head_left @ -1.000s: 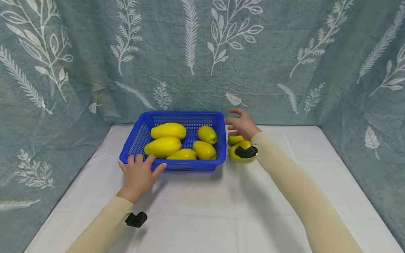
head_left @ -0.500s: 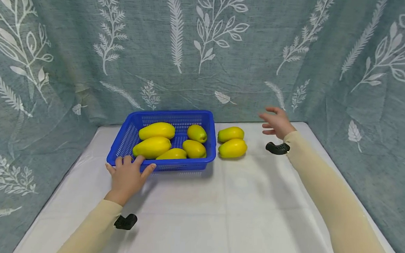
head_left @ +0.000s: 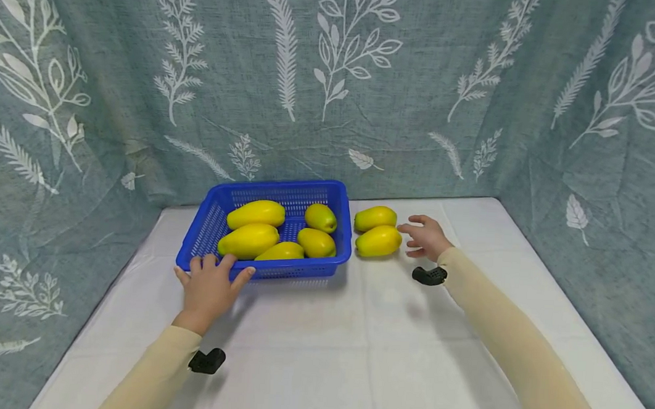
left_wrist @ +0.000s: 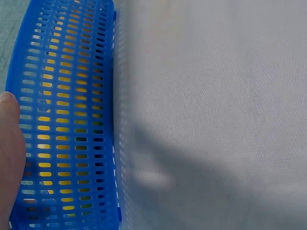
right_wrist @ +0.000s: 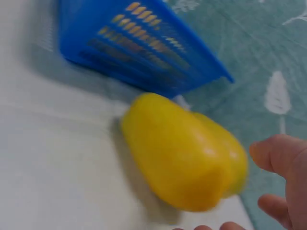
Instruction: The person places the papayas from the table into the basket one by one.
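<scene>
A blue perforated plastic basket [head_left: 335, 270] holds several yellow papayas [head_left: 249, 240], some tinged green. At its front left, my left hand [head_left: 207, 292] grips the rim, fingers over the edge and thumb along the outer wall; the left wrist view shows the thumb against the basket's slotted side [left_wrist: 72, 124]. To the right of the basket, a front papaya [head_left: 378, 241] and a rear papaya [head_left: 375, 219] lie side by side on the table. My right hand [head_left: 428, 237] is just right of the front one, fingers spread and holding nothing; in the right wrist view its thumb shows beside both fruits.
A white cloth covers the table [head_left: 319, 364]. Close behind the basket hangs a grey-green curtain [head_left: 286, 147] with white leaf prints, and it also closes in both sides. Each wrist carries a black camera [head_left: 429, 276].
My right hand first swings right from above the loose papayas, then drops and returns left to their side. My left hand stays on the basket rim. The head view has shifted slightly right.
</scene>
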The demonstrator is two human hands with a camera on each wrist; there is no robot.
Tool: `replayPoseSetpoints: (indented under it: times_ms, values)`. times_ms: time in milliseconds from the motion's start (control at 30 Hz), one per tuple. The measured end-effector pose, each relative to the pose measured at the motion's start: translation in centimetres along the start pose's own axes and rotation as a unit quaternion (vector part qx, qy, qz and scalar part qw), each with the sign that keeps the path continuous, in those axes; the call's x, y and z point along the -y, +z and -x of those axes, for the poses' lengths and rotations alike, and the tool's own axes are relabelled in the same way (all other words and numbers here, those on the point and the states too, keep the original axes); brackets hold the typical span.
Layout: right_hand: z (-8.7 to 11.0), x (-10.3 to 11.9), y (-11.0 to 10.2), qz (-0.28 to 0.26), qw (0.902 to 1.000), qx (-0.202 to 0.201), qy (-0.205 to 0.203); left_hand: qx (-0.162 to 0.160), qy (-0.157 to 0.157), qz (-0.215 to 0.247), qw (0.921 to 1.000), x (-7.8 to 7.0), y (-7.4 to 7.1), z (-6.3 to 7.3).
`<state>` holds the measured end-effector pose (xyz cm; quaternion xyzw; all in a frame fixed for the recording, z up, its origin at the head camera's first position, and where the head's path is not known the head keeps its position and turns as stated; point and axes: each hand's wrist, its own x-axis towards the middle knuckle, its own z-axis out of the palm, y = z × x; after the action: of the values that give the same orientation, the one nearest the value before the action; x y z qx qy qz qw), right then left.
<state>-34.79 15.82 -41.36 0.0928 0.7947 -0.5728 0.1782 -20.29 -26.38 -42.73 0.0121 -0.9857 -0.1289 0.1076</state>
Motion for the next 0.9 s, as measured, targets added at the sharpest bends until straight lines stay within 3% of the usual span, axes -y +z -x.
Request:
replayPoseSetpoints:
  times_ms: [200, 400, 900]
  values:
    - [-0.7, -1.3, 3.1, -0.016, 0.9998, 0.010, 0.011, -0.003, -0.001, -0.003, 1.0000, 0.1, 0.1, 0.1]
    - [-0.7, -1.3, 5.0, -0.039, 0.9990, -0.023, 0.001, -0.003, -0.003, -0.004, 1.0000, 0.0, 0.2, -0.1]
    - [-1.9, -1.5, 6.3, -0.104, 0.9929, -0.056, 0.007, -0.012, -0.005, 0.008, 0.9999, -0.1, 0.1, -0.1]
